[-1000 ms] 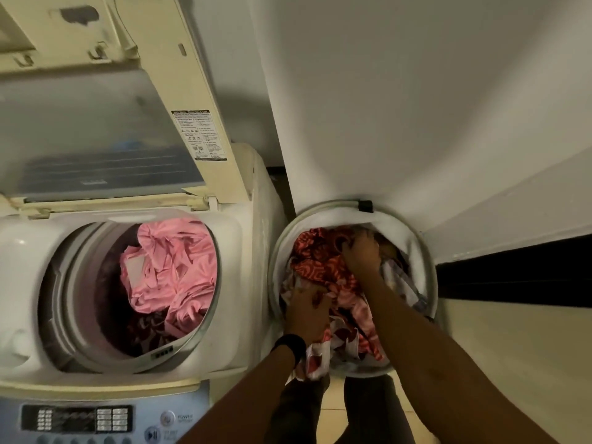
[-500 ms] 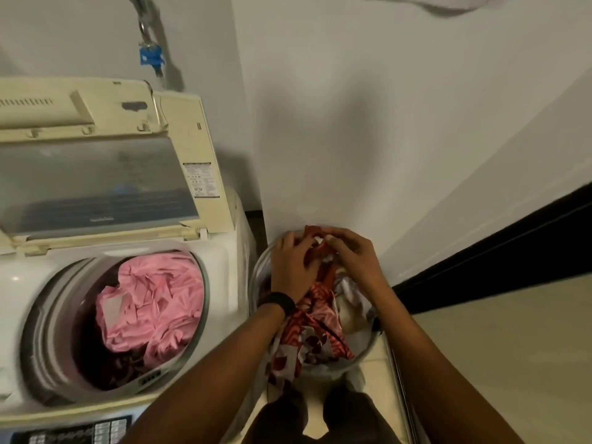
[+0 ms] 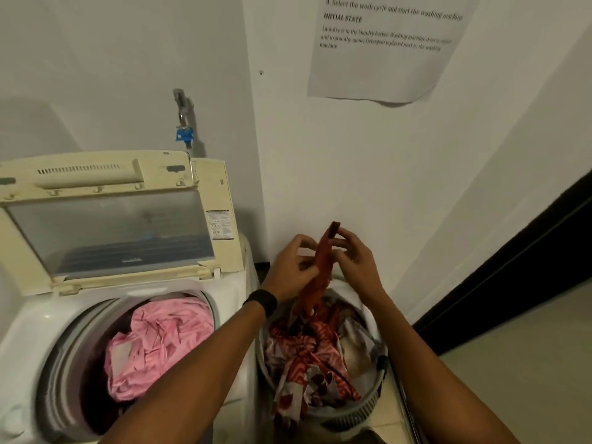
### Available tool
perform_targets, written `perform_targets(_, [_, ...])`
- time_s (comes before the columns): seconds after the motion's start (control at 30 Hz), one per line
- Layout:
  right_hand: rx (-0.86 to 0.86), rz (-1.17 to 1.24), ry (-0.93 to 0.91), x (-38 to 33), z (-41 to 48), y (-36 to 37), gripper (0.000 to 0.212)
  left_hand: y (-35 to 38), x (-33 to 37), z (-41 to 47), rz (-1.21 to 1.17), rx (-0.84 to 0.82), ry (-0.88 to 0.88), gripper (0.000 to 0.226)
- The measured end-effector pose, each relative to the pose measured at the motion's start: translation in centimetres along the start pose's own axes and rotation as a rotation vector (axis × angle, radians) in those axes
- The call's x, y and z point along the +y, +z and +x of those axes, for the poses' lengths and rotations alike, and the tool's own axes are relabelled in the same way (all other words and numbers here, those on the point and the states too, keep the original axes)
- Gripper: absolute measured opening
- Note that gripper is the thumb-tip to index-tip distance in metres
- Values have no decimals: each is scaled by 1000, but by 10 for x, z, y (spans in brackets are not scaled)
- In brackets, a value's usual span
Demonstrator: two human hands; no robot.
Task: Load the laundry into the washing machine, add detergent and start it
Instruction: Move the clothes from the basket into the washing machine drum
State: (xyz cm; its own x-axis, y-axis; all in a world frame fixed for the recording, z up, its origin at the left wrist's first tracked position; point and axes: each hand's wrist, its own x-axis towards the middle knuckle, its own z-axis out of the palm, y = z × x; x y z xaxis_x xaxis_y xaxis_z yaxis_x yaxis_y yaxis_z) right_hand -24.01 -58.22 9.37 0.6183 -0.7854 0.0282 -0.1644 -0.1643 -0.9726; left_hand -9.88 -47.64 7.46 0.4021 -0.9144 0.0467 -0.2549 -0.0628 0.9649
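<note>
A white top-loading washing machine (image 3: 230,293) stands at the left with its lid (image 3: 109,219) raised. Pink cloth (image 3: 160,344) fills its drum. To its right a round grey laundry basket (image 3: 362,408) holds several red-patterned and pale clothes. A red patterned garment (image 3: 323,261) is lifted out of the basket, its lower part still hanging into the pile. My left hand (image 3: 293,267) and my right hand (image 3: 355,256) both pinch its upper end above the basket, close together.
A white wall corner rises right behind the basket, with a printed paper sheet (image 3: 384,49) taped high up. A tap with a blue fitting (image 3: 183,129) sticks out above the machine. A dark skirting strip (image 3: 512,267) runs along the right wall above a pale tiled floor.
Both hands have risen out of the basket, drawing the red garment up with them. The view has tilted upward, showing more wall and the paper sheet.
</note>
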Motion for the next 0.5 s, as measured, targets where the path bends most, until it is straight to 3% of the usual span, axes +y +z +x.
perform_targets(0.2, [-177,132,25,-30,6,-9,42,-11,10,13,-31,178,68,16])
perform_targets(0.3, [-266,118,25,-37,9,-8,46,-12,17,18,-75,304,55,37])
perform_targets(0.4, [-374,117,21,-39,9,-8,59,-24,22,28,54,217,92,67])
perform_targets(0.5, [-348,187,10,-38,11,-8,54,-36,31,39,178,52,131,56])
